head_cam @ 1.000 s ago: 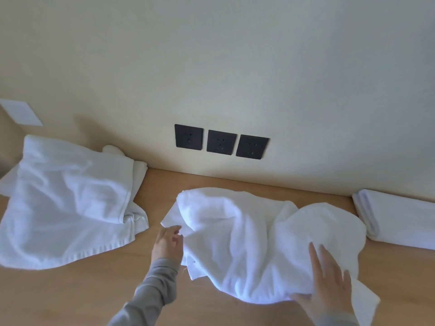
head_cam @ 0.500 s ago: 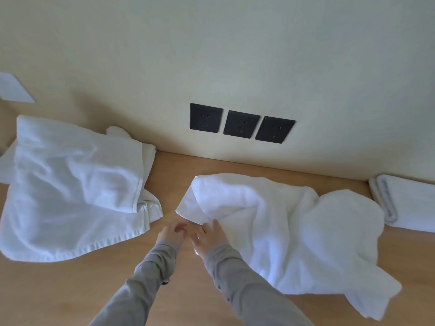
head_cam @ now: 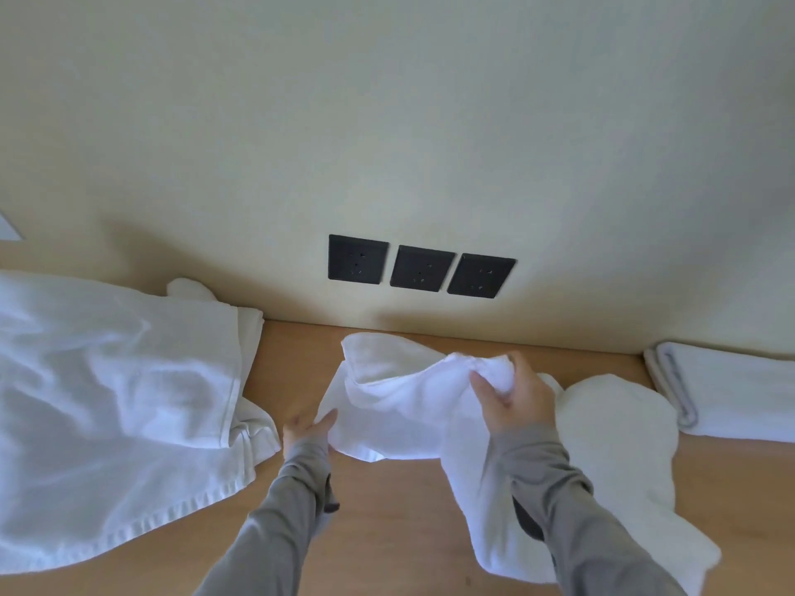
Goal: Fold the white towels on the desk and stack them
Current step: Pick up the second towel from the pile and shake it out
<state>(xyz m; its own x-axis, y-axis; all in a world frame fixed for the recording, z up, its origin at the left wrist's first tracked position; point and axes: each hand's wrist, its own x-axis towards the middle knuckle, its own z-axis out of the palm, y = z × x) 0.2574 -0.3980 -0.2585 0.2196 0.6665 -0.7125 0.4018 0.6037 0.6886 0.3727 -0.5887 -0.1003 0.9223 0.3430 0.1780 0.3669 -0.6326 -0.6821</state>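
Note:
A crumpled white towel lies on the wooden desk in the middle. My right hand grips a bunched fold along its upper edge and holds it above the desk. My left hand pinches the towel's near-left corner, low by the desk surface. The rest of this towel trails to the right and under my right sleeve. A pile of loose white towels covers the desk's left side. At the far right sits a folded white towel against the wall.
The cream wall rises directly behind the desk, with three black sockets just above the desk's back edge. A pale sheet corner shows at the far left. Bare wood shows between the left pile and the middle towel.
My right hand moved from beside my left hand up and to the right, taking a fold of the middle towel and lifting it. My left hand stayed at the near-left corner.

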